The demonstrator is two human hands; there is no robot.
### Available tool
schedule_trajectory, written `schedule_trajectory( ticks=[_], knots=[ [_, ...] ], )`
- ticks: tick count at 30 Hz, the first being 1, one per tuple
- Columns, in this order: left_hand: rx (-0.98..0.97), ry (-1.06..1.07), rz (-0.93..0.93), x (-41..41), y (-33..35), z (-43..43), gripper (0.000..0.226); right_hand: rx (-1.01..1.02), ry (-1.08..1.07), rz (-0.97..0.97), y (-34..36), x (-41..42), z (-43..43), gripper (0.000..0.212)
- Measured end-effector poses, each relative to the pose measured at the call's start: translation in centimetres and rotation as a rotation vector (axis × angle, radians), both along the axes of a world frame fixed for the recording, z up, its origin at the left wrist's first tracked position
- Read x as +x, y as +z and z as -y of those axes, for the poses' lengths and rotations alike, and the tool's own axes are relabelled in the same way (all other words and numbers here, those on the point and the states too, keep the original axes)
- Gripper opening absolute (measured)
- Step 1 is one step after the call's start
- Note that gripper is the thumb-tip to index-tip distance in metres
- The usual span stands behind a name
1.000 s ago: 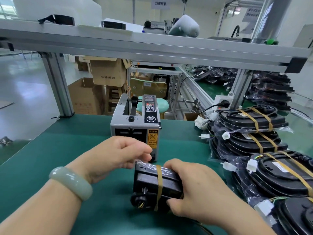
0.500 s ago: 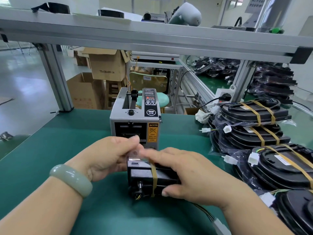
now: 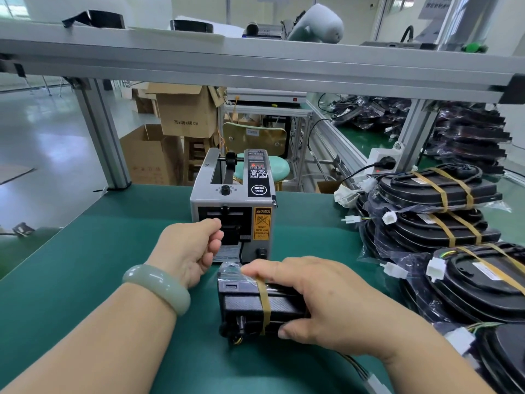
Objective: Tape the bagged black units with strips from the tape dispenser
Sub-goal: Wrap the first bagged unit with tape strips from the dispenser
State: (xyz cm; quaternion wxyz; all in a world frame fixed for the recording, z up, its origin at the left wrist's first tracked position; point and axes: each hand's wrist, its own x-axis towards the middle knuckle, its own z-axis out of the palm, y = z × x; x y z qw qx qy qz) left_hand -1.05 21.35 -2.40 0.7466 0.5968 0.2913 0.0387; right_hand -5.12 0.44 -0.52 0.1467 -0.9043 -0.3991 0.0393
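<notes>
**A:** While the right hand (image 3: 321, 302) grips the bagged black unit (image 3: 244, 307), how does it sit?

**B:** It's draped over the unit from the right. The thumb is against the near face, and the forefinger stretches along the top edge onto the folded plastic. The unit lies on the green mat (image 3: 85, 265), just in front of the tape dispenser (image 3: 231, 200), with one tan strip (image 3: 264, 302) wrapped round its middle.

**A:** And the left hand (image 3: 193, 251)?

**B:** It's raised to the dispenser's outlet, with a pale bracelet (image 3: 157, 285) on the wrist. The fingers are curled, and the forefinger and thumb are drawn close together right at the slot. I cannot tell whether they pinch any tape.

**A:** What's to the right?

**B:** Bagged, taped units piled in a stack (image 3: 440, 211) along the mat's right side.
</notes>
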Motion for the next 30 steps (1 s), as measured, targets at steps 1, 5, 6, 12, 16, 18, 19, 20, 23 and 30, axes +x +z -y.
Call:
schedule_trajectory(
  ticks=[1,5,6,12,16,18,19,20,23,30],
  knots=[
    [-0.006,0.004,-0.003,0.2,0.1,0.1,0.018,-0.003,0.0,0.004,0.0,0.0,0.0,0.088],
    [-0.008,0.005,-0.025,0.9,0.6,0.4,0.019,0.007,-0.004,0.003,0.0,0.0,0.0,0.088],
    [0.006,0.012,-0.028,1.0,0.6,0.4,0.019,0.006,-0.005,0.001,0.0,0.0,0.0,0.088],
    [0.114,0.112,-0.031,1.5,0.4,0.9,0.014,0.003,-0.004,-0.008,0.2,0.0,-0.1,0.088],
    [0.21,0.164,-0.019,1.8,0.1,1.3,0.014,0.001,-0.011,0.003,0.1,-0.2,-0.3,0.087],
    [0.241,0.151,-0.022,1.7,0.2,1.2,0.017,0.008,-0.026,0.01,0.1,-0.4,-0.3,0.086],
    [0.237,0.131,-0.023,1.4,0.4,1.1,0.019,0.014,-0.035,0.015,0.1,-0.4,-0.2,0.085],
    [0.224,0.104,-0.018,1.0,0.6,0.9,0.021,0.022,-0.045,0.021,0.1,-0.4,-0.2,0.083],
    [0.19,0.008,0.033,-1.3,1.5,0.0,0.022,0.045,-0.071,0.059,0.1,-0.6,-0.3,0.077],
    [0.176,-0.103,0.167,-7.8,1.5,0.0,0.015,0.077,-0.076,0.162,0.2,-0.5,-0.9,0.061]
  ],
)
